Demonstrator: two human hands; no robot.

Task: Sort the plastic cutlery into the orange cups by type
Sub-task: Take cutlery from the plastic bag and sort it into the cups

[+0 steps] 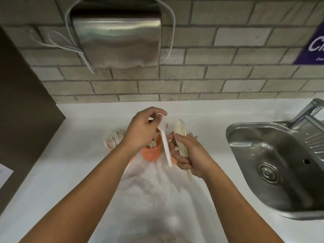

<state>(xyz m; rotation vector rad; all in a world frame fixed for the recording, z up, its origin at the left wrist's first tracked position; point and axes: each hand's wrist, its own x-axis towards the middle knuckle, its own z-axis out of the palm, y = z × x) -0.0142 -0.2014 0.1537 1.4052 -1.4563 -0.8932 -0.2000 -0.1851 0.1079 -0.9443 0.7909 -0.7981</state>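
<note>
My left hand (142, 128) pinches a white plastic spoon (165, 146) by its bowl, handle hanging down. My right hand (186, 155) grips a bundle of cream spoons (182, 132), bowls pointing up. Under the hands stand orange cups on the white counter (78, 172). The middle cup (151, 152) holds cream cutlery. A cup on the left, mostly hidden by my left wrist, holds forks (114, 137). A third cup behind my right hand shows only an orange sliver (174, 159).
A steel sink (273, 165) with a tap (308, 109) lies at the right. A clear plastic bag (154, 190) lies on the counter near me. A steel dispenser (116, 39) hangs on the tiled wall. A dark panel (21, 102) borders the left.
</note>
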